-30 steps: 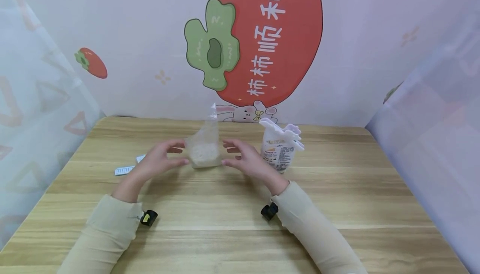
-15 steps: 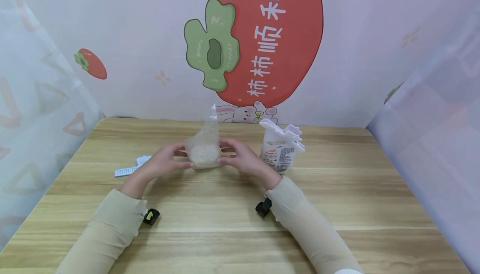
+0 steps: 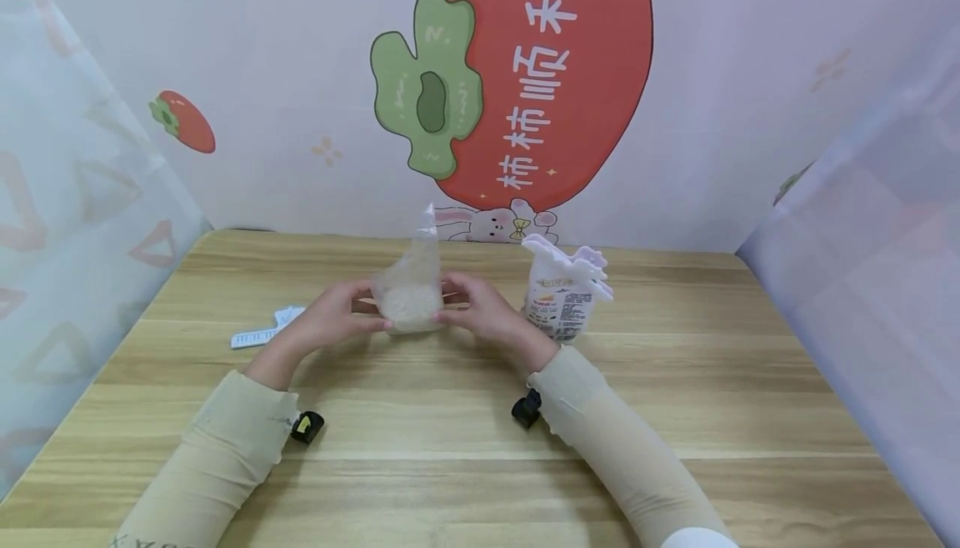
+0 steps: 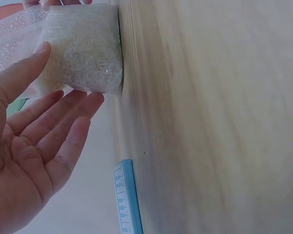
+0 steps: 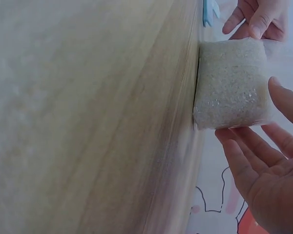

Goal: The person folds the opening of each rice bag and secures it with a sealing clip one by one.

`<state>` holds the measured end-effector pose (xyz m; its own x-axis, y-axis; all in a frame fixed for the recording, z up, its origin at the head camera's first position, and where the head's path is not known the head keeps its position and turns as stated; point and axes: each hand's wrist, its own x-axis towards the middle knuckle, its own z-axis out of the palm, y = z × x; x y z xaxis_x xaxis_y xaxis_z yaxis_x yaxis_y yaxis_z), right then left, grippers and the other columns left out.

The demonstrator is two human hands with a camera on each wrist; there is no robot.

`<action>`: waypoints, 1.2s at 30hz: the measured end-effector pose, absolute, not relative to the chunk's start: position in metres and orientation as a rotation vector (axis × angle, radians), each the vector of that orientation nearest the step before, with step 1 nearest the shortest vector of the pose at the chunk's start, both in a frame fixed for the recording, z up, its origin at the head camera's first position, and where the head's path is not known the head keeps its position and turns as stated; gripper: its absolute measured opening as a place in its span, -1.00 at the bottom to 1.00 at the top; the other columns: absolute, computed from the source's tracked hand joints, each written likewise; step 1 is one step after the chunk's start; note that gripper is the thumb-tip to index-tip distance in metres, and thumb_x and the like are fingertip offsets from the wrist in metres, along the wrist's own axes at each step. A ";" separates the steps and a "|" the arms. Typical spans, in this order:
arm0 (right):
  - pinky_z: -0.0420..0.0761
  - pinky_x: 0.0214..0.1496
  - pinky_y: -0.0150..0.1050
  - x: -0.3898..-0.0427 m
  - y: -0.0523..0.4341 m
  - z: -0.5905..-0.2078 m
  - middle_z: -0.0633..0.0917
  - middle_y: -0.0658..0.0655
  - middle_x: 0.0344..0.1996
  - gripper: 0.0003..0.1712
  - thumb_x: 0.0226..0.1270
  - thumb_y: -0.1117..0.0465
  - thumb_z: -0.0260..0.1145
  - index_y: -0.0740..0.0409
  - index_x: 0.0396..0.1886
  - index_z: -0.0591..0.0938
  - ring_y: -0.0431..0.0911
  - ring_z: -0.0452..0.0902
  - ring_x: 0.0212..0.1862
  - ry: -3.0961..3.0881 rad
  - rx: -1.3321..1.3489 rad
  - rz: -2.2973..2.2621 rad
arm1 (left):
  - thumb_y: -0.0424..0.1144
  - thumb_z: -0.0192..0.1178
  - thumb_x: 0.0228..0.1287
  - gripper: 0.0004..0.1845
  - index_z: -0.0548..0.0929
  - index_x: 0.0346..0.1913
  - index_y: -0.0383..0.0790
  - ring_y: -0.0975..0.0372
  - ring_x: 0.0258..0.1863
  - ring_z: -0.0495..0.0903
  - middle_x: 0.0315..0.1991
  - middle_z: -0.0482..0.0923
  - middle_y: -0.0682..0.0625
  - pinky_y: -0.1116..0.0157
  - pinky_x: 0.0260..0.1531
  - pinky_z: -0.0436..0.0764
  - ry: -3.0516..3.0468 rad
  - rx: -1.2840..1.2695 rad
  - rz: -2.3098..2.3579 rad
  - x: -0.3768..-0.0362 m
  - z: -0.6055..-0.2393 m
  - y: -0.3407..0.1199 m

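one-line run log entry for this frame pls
left hand: open, touching rice bag | right hand: open, touching rice bag | bag upright on table | printed pouch right

two bare hands, left hand (image 3: 327, 320) and right hand (image 3: 480, 313), emerge from long, loose beige sleeves (image 3: 217, 456); a small black camera unit (image 3: 307, 426) is strapped under each wrist.

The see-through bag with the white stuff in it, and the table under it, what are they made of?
The see-through bag looks like thin clear plastic: it is glossy and crinkled, and the small white grains inside, probably rice, show through it. Both hands touch its sides with straight fingers. The table looks like pale wood, or a wood-look laminate: it shows long grain lines and a smooth matt surface.
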<state>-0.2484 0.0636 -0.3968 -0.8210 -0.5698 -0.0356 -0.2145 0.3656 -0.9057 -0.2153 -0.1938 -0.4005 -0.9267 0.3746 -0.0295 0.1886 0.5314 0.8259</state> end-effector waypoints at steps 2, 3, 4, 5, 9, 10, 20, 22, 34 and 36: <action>0.61 0.22 -0.14 -0.248 0.064 -0.396 0.57 0.26 0.25 -0.34 0.30 0.35 0.38 0.18 0.38 0.42 0.10 0.54 0.26 2.289 -0.689 -1.448 | -0.29 0.38 0.25 -0.49 0.52 0.21 -0.40 -0.21 0.16 0.58 0.20 0.53 -0.35 0.01 0.09 0.64 2.563 0.479 1.349 -0.215 -0.400 -0.193; 0.61 0.22 -0.14 -0.247 0.065 -0.396 0.57 0.25 0.25 -0.34 0.30 0.35 0.38 0.17 0.38 0.43 0.10 0.54 0.26 2.291 -0.687 -1.448 | -0.29 0.38 0.24 -0.51 0.53 0.19 -0.40 -0.21 0.16 0.59 0.19 0.54 -0.36 0.01 0.09 0.64 2.560 0.484 1.353 -0.215 -0.400 -0.193; 0.61 0.22 -0.14 -0.247 0.065 -0.396 0.58 0.24 0.24 -0.34 0.30 0.35 0.39 0.16 0.38 0.43 0.10 0.54 0.26 2.295 -0.680 -1.446 | -0.29 0.38 0.24 -0.52 0.53 0.17 -0.41 -0.22 0.16 0.59 0.18 0.54 -0.36 0.01 0.09 0.63 2.557 0.490 1.357 -0.215 -0.400 -0.192; 0.61 0.22 -0.15 -0.246 0.065 -0.396 0.58 0.23 0.24 -0.34 0.30 0.34 0.39 0.15 0.38 0.43 0.08 0.55 0.25 2.302 -0.672 -1.439 | -0.30 0.38 0.24 -0.53 0.54 0.16 -0.41 -0.22 0.16 0.59 0.17 0.55 -0.36 0.01 0.10 0.63 2.556 0.493 1.357 -0.215 -0.400 -0.192; 0.60 0.23 -0.15 -0.244 0.067 -0.395 0.60 0.17 0.23 -0.35 0.30 0.30 0.40 0.11 0.38 0.45 0.03 0.56 0.24 2.331 -0.642 -1.399 | -0.29 0.39 0.23 -0.50 0.54 0.18 -0.39 -0.21 0.15 0.59 0.17 0.55 -0.35 0.01 0.11 0.62 2.545 0.490 1.364 -0.213 -0.399 -0.191; 0.60 0.24 -0.14 -0.243 0.068 -0.395 0.61 0.16 0.22 -0.35 0.29 0.29 0.41 0.10 0.37 0.46 0.01 0.56 0.24 2.339 -0.638 -1.388 | -0.29 0.39 0.22 -0.49 0.53 0.20 -0.38 -0.20 0.15 0.59 0.19 0.54 -0.34 0.01 0.11 0.62 2.540 0.483 1.365 -0.212 -0.399 -0.190; 0.57 0.27 -0.09 -0.234 0.075 -0.393 0.60 0.11 0.24 -0.33 0.29 0.20 0.43 0.02 0.39 0.45 0.01 0.57 0.23 2.360 -0.684 -1.314 | -0.26 0.40 0.22 -0.48 0.54 0.22 -0.34 -0.17 0.13 0.61 0.24 0.50 -0.36 -0.01 0.12 0.61 2.504 0.463 1.368 -0.205 -0.400 -0.189; 0.58 0.26 -0.10 -0.232 0.077 -0.393 0.60 0.12 0.24 -0.32 0.29 0.19 0.43 0.03 0.39 0.44 0.01 0.57 0.23 2.355 -0.675 -1.311 | -0.25 0.40 0.22 -0.48 0.54 0.20 -0.35 -0.17 0.12 0.62 0.24 0.50 -0.37 0.01 0.11 0.62 2.502 0.469 1.367 -0.202 -0.401 -0.187; 0.60 0.24 -0.12 -0.212 0.094 -0.393 0.62 0.16 0.21 -0.33 0.28 0.20 0.44 0.13 0.37 0.44 0.02 0.58 0.22 2.375 -0.685 -1.270 | -0.23 0.42 0.21 -0.47 0.55 0.19 -0.35 -0.11 0.07 0.67 0.21 0.52 -0.35 0.10 0.03 0.68 2.460 0.508 1.368 -0.186 -0.401 -0.173; 0.61 0.22 -0.13 -0.209 0.097 -0.393 0.62 0.18 0.20 -0.35 0.28 0.21 0.44 0.15 0.35 0.45 0.04 0.59 0.21 2.364 -0.708 -1.279 | -0.23 0.42 0.21 -0.49 0.56 0.18 -0.36 -0.11 0.06 0.68 0.19 0.54 -0.34 0.10 0.04 0.67 2.448 0.511 1.369 -0.183 -0.400 -0.171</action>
